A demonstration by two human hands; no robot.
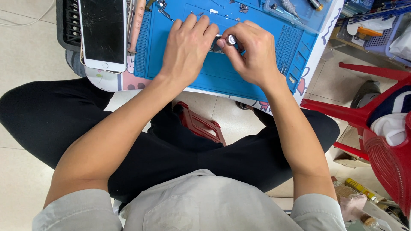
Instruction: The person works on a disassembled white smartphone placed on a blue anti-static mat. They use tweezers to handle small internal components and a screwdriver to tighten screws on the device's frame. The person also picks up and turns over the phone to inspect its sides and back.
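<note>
On the blue mat (pixel 239 81), the left hand (pixel 186 49) lies spread over a small part while the right hand (pixel 252 51), at three o'clock, pinches a silver-capped tool (pixel 231 39), best kept upright and steady.

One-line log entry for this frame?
left hand: flat on small part, blue mat | right hand: pinching silver-capped tool | cracked phone: left of mat, untouched

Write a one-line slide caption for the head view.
Both hands, left hand and right hand, work a small silver tool over a blue mat.
</note>
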